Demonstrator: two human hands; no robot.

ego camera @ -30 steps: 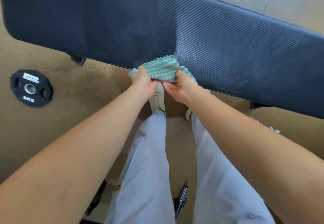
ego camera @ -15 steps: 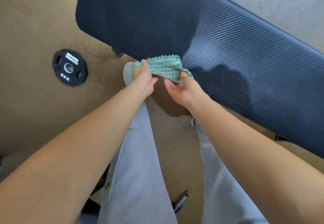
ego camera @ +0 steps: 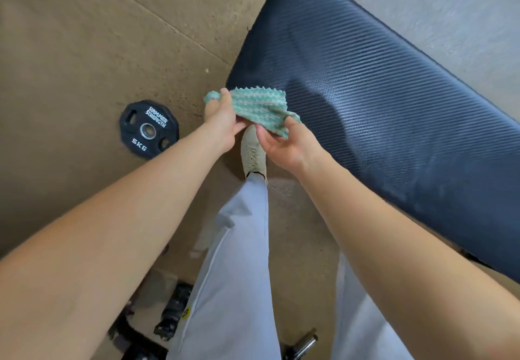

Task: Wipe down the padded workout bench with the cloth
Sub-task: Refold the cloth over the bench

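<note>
The padded bench [ego camera: 380,83] is dark blue with a ribbed texture and runs from the top centre down to the right edge. A green and white cloth [ego camera: 257,107] with zigzag edges hangs in the air over the bench's near-left corner. My left hand [ego camera: 221,120] pinches its left end, and my right hand [ego camera: 284,145] grips its lower right corner. The cloth is stretched between both hands, a little above the pad.
A black 5 kg weight plate [ego camera: 148,130] lies flat on the tan floor to the left. My legs in light trousers and a pale shoe [ego camera: 253,152] stand beside the bench. Dark metal equipment parts [ego camera: 171,314] sit at the bottom.
The view has shifted towards the bench's left end, so the bench and weight plate have slid right in the frame. Both hands still hold the cloth, now stretched wider at the corner.
</note>
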